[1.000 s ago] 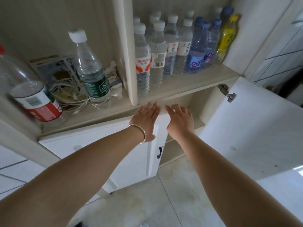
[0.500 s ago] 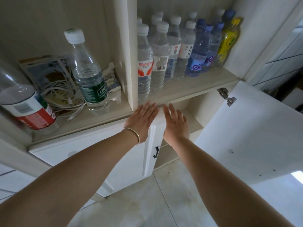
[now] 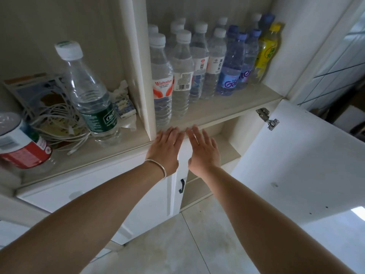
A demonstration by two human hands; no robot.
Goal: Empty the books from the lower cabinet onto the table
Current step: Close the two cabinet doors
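Reaching flat hands [image 3: 185, 149] twd shelf edge [image 3: 217, 119].

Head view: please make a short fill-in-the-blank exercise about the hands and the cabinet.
1. The bracelet is on the ____ wrist.
2. The right cabinet door is ____.
3. Both hands, left hand and right hand, hold ____.
4. The rightmost bottle has a ____ cap.

Missing words: left; open; nothing; yellow

Bottles [image 3: 199, 68] on shelf [image 3: 227, 109] above lower cabinet [image 3: 227, 155]; door [image 3: 308, 165] right.
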